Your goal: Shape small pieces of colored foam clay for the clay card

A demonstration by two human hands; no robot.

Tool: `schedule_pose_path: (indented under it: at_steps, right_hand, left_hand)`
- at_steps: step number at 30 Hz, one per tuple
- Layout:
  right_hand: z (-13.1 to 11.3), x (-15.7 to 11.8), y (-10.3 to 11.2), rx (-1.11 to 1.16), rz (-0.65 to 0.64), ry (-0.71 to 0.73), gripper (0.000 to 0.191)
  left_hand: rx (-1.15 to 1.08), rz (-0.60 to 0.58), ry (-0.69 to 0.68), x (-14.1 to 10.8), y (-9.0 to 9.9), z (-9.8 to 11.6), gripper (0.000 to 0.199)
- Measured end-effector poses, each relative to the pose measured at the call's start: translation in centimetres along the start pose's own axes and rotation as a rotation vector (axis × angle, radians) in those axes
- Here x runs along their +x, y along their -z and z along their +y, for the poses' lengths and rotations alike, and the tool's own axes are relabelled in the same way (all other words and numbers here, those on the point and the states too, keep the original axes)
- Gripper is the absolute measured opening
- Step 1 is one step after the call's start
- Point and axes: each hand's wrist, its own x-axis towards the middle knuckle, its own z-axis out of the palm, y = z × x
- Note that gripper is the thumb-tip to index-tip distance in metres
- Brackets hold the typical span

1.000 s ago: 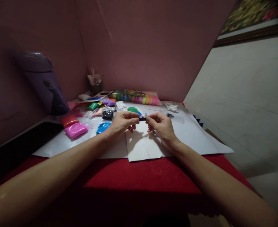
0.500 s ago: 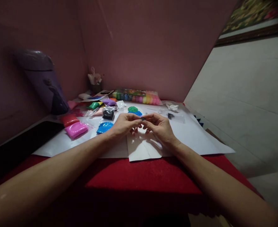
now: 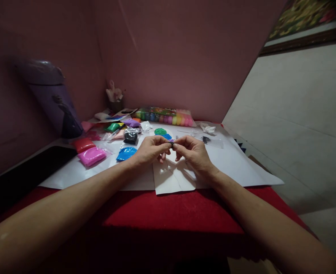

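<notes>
White paper [image 3: 227, 167] beneath, a black piece [image 3: 172, 144] between left hand [image 3: 154, 149] and right hand [image 3: 195, 153], both in a pinch on it

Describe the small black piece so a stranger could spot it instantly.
On the red tablecloth lies a large white sheet. Above it, the left hand and right hand together pinch the black piece. Unlike the black packet lying on the sheet, it is bare and held.

No legible text, brands or numbers. Far multicolour pack [image 3: 163, 116]: printed top, too small to read. Purple container [image 3: 46, 97] at left: picture print, lettering unreadable.
</notes>
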Motion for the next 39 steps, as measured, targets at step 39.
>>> schedule_pose_path:
  at_steps: [39]
  right_hand:
    - [0.15, -0.01, 0.00, 0.015, -0.018, -0.003, 0.018]
  left_hand:
    - [0.001, 0.013, 0.015, 0.40, 0.02, -0.49, 0.009]
